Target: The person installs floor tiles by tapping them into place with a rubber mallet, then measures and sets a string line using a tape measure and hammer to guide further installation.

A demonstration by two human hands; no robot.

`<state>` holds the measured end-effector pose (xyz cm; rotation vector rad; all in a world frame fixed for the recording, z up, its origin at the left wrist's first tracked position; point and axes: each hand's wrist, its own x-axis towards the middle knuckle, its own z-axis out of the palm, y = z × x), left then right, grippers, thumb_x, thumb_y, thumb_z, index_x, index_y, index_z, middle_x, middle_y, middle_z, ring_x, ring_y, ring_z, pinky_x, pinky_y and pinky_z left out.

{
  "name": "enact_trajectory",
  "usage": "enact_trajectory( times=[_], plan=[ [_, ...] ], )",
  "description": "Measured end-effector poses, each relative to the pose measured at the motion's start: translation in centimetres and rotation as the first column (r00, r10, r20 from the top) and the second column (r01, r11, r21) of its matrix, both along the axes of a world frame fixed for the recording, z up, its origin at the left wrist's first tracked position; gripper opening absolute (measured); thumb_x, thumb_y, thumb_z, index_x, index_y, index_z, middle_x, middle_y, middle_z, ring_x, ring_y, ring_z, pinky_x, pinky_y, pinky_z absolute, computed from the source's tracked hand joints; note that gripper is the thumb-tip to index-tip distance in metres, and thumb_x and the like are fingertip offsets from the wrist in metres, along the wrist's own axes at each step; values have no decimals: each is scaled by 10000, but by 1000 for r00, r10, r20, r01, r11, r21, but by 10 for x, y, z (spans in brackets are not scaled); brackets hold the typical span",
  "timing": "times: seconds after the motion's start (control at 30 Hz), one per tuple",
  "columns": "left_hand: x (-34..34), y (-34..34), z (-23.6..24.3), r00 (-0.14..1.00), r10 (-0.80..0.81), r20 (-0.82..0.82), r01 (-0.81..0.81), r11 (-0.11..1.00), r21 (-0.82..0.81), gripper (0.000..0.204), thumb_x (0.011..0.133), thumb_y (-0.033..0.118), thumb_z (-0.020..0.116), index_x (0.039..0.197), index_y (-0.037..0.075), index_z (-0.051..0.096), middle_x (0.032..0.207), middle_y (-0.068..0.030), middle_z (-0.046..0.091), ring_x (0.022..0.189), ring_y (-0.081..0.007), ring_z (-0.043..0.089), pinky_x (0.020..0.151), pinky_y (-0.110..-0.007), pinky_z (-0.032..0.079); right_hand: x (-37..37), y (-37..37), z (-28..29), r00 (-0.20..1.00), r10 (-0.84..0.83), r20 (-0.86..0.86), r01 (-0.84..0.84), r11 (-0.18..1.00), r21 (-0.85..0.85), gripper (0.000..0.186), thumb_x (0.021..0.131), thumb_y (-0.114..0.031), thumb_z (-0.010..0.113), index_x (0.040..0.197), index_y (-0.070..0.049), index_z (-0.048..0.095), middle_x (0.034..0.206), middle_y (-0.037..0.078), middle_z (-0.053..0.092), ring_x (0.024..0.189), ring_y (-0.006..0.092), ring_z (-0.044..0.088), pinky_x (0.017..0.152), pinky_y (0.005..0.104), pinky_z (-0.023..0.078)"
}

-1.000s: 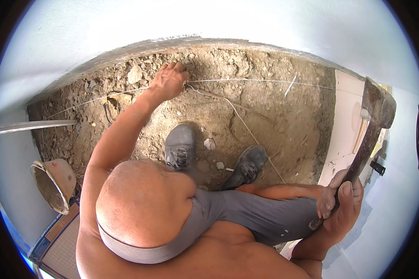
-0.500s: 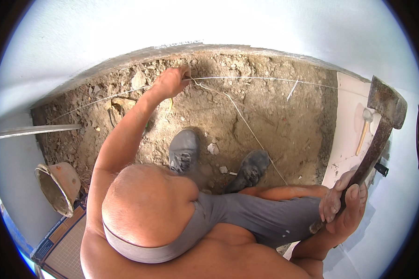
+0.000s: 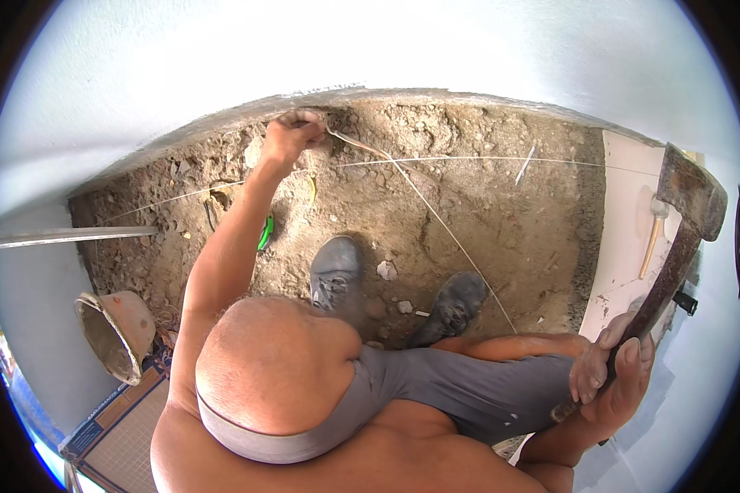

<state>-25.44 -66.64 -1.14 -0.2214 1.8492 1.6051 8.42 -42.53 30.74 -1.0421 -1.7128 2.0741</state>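
My left hand (image 3: 294, 134) reaches to the foot of the far wall, fingers pinched on the end of a pale string (image 3: 355, 143). From there the string slants down to the right and past my shoes. Just below this hand, another thin white line (image 3: 460, 158) is stretched across the dirt. My right hand (image 3: 608, 378) grips a heavy hammer (image 3: 664, 275) low on its dark handle. Its worn, rusty metal head (image 3: 692, 193) points up beside the right wall.
Rough dirt (image 3: 485, 214) with rubble lies around my shoes (image 3: 337, 267). At left are a dirty bucket (image 3: 122, 333), a cardboard box (image 3: 115, 427) and a straight bar (image 3: 74, 237). A green object (image 3: 265, 232) lies by my left arm; a wooden-handled mallet (image 3: 654, 234) is at right.
My left hand has moved slightly left and toward the far wall, drawing the string's end off the stretched line. The green object now shows beside my arm. My right hand keeps the hammer.
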Motion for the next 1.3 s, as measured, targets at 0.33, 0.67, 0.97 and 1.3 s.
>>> enact_trajectory(
  times=[0.33, 0.67, 0.97, 1.3],
  plan=[
    [5, -76, 27, 901, 431, -41, -393, 855, 338, 114, 900, 126, 683, 978, 47, 655, 860, -40, 643, 810, -164, 637, 831, -348, 576, 9, 7, 2, 999, 5, -52, -5, 1000, -6, 354, 960, -305, 581, 913, 26, 464, 483, 34, 460, 324, 74, 368, 299, 228, 355],
    [16, -35, 132, 785, 266, -559, -57, 930, 363, 261, 959, 102, 589, 1194, -9, 619, 1048, -113, 687, 1022, -191, 655, 954, -361, 531, 16, 8, -4, 988, 102, -115, -93, 992, 80, 278, 1020, -266, 445, 950, 3, 431, 484, -7, 370, 300, 59, 298, 262, 215, 288],
    [33, -2, 147, 812, 84, -578, 69, 969, 238, 265, 925, 77, 634, 1175, -10, 626, 1030, -128, 700, 1011, -213, 668, 930, -395, 552, 13, 7, -2, 994, 60, -86, -56, 997, 44, 315, 985, -288, 521, 932, 14, 451, 475, 2, 395, 309, 62, 321, 279, 216, 310],
    [43, 14, 194, 528, -48, -848, 230, 969, 89, 227, 899, 20, 646, 1121, 46, 681, 1011, -85, 692, 950, -174, 679, 834, -309, 575, 9, 5, 2, 999, -25, -27, 25, 1000, -9, 373, 930, -304, 623, 876, 40, 489, 482, 41, 469, 326, 73, 380, 306, 222, 355]
  ],
)
